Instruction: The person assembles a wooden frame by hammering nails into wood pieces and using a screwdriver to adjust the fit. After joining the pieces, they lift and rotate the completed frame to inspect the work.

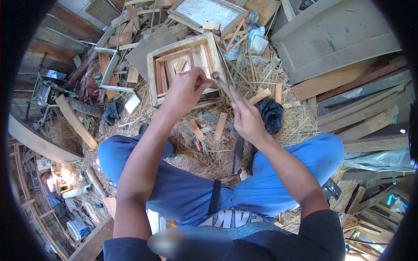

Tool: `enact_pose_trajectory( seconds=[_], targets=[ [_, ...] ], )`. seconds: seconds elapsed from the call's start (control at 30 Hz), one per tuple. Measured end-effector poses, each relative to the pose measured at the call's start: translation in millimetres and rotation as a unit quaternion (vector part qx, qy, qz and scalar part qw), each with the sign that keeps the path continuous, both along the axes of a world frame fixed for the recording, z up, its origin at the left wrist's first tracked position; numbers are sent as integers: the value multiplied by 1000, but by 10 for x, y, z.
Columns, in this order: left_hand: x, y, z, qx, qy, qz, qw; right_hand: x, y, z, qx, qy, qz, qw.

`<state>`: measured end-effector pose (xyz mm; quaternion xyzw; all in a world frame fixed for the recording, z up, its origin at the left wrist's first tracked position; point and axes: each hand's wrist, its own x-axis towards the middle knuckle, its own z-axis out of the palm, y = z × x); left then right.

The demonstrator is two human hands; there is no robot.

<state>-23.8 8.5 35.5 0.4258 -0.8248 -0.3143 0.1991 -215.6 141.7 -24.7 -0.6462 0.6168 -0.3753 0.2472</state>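
Note:
My right hand (249, 119) is closed around the handle of a hammer (224, 86), whose small dark head tilts up and to the left. Close to that head, my left hand (185, 89) pinches a small piece of wood (210, 83); the fingers hide most of it. Both hands are over the right side of a worn wooden frame (153, 80) lying on the ground. Inside this frame are narrower reddish strips and a smaller wooden frame (175, 56), with a short loose block (180, 65) on its slats.
Wood scraps and shavings cover the ground. A red-handled tool (198, 144) lies between my legs, near a dark flat bar (238, 154). A black plastic bag (270, 115) sits at right. Grey panels (337, 41) and stacked boards (370, 115) line the right side; curved planks (76, 122) stand left.

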Motion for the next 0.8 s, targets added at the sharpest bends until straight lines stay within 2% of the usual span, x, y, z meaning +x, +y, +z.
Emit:
enact_pose_trajectory(
  seconds=[0.03, 0.1, 0.2, 0.3, 0.37, 0.47, 0.53, 0.6, 0.8],
  targets=[
    [-14, -5, 2, 6, 6, -2, 1000, -13, 5, -23, 0, 2, -1, 1000],
    [-17, -12, -3, 12, 15, -3, 1000, -25, -6, -66, 122, 58, -15, 991],
    [-23, -22, 34, 9, 7, -2, 1000, -21, -26, -36, 54, 26, -18, 998],
    [-12, 7, 23, -8, -3, 1, 1000, 5, -8, 18, 38, -8, -21, 999],
    [-26, 4, -2, -21, 5, -4, 1000, -48, -24, -183, 52, 4, -12, 999],
    [-8, -47, -15, -17, 30, -18, 999, -54, -45, -200, 52, 14, -16, 998],
    [19, -54, 49, 4, -32, -6, 999, -40, -68, -115, 43, 15, -18, 999],
    [68, -75, 26, 8, -32, -2, 999, -41, -74, -49, 39, -37, -38, 998],
    [92, -85, 27, 19, -37, -8, 999, -24, -44, -113, -34, 3, -25, 999]
  ],
)
